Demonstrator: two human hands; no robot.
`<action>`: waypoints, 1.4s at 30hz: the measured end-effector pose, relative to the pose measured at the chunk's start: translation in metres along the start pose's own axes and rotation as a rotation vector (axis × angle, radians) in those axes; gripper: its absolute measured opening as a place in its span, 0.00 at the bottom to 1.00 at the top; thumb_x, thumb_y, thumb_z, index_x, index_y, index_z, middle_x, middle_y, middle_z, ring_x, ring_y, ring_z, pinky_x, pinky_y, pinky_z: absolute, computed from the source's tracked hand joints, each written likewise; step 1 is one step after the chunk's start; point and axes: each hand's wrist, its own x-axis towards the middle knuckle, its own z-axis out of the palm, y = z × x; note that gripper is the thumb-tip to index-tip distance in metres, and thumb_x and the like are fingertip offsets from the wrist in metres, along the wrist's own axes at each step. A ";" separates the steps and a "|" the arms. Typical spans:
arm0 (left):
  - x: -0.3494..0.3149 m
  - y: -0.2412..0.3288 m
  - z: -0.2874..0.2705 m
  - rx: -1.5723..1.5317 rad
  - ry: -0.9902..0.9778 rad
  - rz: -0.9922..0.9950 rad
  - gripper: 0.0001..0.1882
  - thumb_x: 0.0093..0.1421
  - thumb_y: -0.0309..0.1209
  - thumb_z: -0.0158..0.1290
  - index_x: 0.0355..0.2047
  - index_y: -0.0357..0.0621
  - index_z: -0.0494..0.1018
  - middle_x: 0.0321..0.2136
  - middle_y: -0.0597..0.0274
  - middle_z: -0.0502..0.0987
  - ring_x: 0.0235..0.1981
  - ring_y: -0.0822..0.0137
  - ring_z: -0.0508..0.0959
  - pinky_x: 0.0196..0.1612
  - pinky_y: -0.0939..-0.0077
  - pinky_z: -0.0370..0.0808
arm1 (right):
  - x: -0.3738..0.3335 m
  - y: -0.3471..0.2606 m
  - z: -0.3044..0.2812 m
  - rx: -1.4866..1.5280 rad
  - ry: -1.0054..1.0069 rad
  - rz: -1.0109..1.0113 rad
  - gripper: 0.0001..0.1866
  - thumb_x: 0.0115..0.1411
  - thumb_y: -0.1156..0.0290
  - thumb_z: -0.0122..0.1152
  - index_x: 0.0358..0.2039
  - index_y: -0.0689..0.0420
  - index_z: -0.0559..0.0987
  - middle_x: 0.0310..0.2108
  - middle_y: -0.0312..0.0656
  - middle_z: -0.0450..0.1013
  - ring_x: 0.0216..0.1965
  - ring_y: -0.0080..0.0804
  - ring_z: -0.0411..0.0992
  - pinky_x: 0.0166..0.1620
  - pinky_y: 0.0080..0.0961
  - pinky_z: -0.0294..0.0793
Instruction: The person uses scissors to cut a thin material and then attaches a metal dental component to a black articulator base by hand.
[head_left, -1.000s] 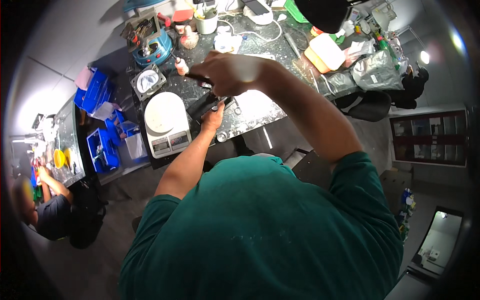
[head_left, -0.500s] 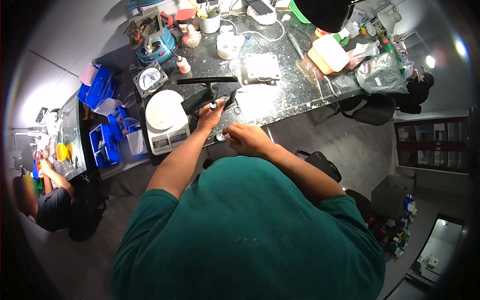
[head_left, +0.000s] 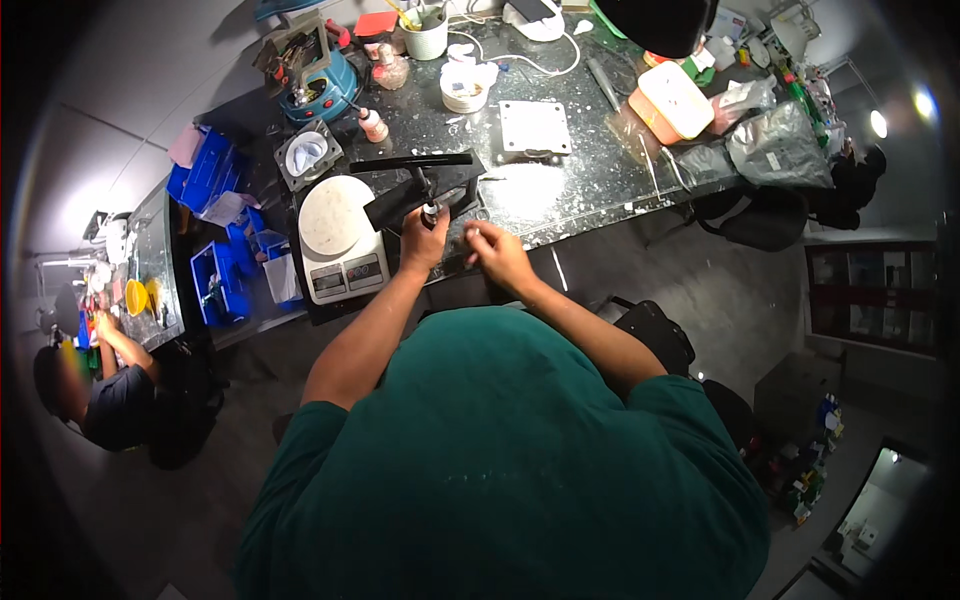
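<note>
At the bench's front edge stands a black press-like device [head_left: 413, 191] with a long flat bar across its top and a vertical shaft beneath. My left hand [head_left: 424, 245] is wrapped around a dark cylindrical part [head_left: 430, 213] with a pale ring, just below the shaft. To its right, my right hand [head_left: 502, 257] is closed with thumb and fingertips together; a small pale spot shows at the tips, too small to name. A white kitchen scale [head_left: 337, 215] with a round plate is left of my left hand.
Behind the device stand a pink-labelled bottle [head_left: 373, 127], a stack of white round dishes [head_left: 464, 94] and a square metal plate [head_left: 534, 129]. A mould with a white cavity [head_left: 307, 154] is beyond the scale. At right are a pink tub [head_left: 670, 103] and plastic bags [head_left: 780, 146]. Another person [head_left: 115, 385] works far left.
My right hand has risen toward the device and turned, its fingers now nearer my left hand. A small round piece seen by its fingers earlier no longer shows. The whole view has shifted slightly.
</note>
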 end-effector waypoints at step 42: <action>-0.027 0.058 -0.041 -0.021 -0.116 0.211 0.44 0.56 0.47 0.60 0.66 0.37 0.56 0.60 0.41 0.63 0.63 0.46 0.63 0.66 0.57 0.59 | -0.007 -0.081 0.002 0.324 -0.107 0.349 0.16 0.67 0.60 0.62 0.29 0.58 0.73 0.22 0.34 0.72 0.21 0.22 0.71 0.28 0.20 0.75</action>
